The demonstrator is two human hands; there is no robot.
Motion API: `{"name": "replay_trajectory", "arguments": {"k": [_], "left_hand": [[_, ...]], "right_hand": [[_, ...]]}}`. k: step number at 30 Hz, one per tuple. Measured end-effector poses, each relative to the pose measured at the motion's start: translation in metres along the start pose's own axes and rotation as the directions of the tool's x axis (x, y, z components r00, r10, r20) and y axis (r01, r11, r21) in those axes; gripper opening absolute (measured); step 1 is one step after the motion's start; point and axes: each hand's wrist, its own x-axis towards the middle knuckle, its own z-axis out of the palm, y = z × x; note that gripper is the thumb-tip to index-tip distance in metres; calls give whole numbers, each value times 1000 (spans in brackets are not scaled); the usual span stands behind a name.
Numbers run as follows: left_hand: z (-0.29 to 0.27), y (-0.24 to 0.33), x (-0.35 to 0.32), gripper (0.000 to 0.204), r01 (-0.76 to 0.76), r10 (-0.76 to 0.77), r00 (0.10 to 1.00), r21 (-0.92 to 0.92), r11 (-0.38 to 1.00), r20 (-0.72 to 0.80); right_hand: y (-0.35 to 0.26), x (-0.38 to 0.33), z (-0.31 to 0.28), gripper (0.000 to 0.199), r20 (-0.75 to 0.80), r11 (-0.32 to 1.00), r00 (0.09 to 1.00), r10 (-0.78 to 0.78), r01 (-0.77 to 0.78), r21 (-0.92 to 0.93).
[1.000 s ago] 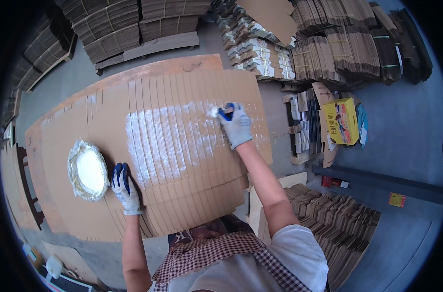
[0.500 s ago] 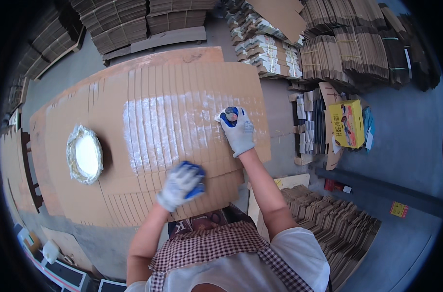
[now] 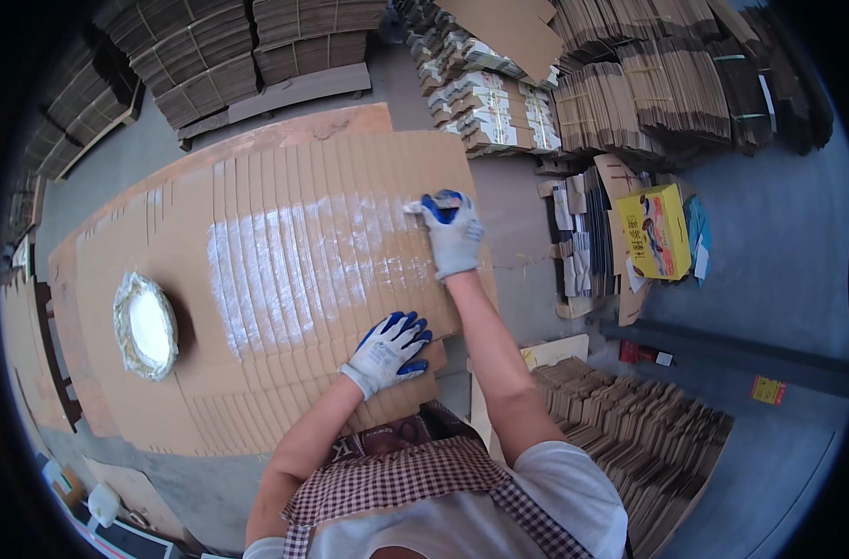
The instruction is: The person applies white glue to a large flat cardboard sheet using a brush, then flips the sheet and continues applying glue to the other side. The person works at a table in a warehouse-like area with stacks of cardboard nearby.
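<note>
Overlapping brown cardboard sheets (image 3: 294, 171) lie fanned out before me, with wet, shiny white glue streaks (image 3: 266, 270) across their middle. In my right hand (image 3: 454, 238), gloved in white and blue, a brush (image 3: 415, 211) is gripped near the sheets' right edge; its pale end shows beside the fingers, while most of it is hidden. My left hand (image 3: 383, 356), in a matching glove, rests with fingers spread on the near part of the sheets. A plastic-lined bowl (image 3: 145, 326) holding white liquid sits on the cardboard at the left.
Bundled cardboard stacks (image 3: 201, 70) stand beyond the work surface, and more stacks (image 3: 639, 98) stand at the far right. A yellow box (image 3: 655, 233) sits on folded card to the right. Close by my right elbow is a stack of folded cardboard (image 3: 620, 429).
My left hand has shifted slightly right and now lies spread on the sheets, where before it was blurred. The right hand keeps the brush near the right edge. The whole view has shifted slightly.
</note>
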Motion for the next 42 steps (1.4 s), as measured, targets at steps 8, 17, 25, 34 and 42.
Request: {"name": "replay_trajectory", "arguments": {"k": [8, 17, 25, 34, 42], "left_hand": [[-1, -2, 1, 58, -8, 8, 1000, -24, 1000, -3], [2, -3, 3, 58, -18, 18, 1000, -33, 999, -6], [0, -3, 3, 59, -11, 11, 1000, -33, 999, 12], [0, -5, 4, 60, -8, 8, 1000, -18, 1000, 20], [-2, -1, 7, 61, -10, 12, 999, -26, 1000, 46]], "right_hand": [[11, 54, 23, 35, 34, 968, 999, 22, -13, -250], [25, 66, 14, 39, 84, 972, 996, -36, 54, -228], [20, 29, 1, 33, 234, 941, 921, -312, 333, -53], [47, 34, -24, 32, 273, 872, 888, -370, 433, -228], [96, 50, -34, 34, 436, 822, 884, -167, 369, -433]]}}
